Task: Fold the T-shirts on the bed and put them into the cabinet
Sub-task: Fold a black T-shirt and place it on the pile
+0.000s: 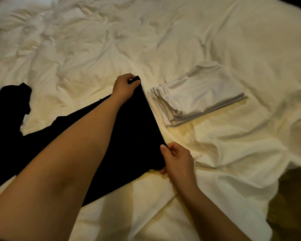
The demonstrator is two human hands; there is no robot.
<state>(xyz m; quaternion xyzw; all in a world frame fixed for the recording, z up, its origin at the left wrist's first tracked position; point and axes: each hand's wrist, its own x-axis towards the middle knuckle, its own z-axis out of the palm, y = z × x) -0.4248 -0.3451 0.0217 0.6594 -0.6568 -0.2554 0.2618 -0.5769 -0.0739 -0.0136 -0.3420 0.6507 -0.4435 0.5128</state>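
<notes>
Left hand (124, 87) pinches the black T-shirt's (132, 129) far corner, right hand (176, 160) pinches the near corner — that edge taut between them. The shirt's length trails left across the bed (215, 32) — folded white T-shirts (198, 94) stacked just right.

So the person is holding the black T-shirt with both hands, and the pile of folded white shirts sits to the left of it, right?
Not quite. In the head view both hands, left hand and right hand, do hold the black T-shirt, but the pile of folded white shirts lies to its right on the bed.
</notes>
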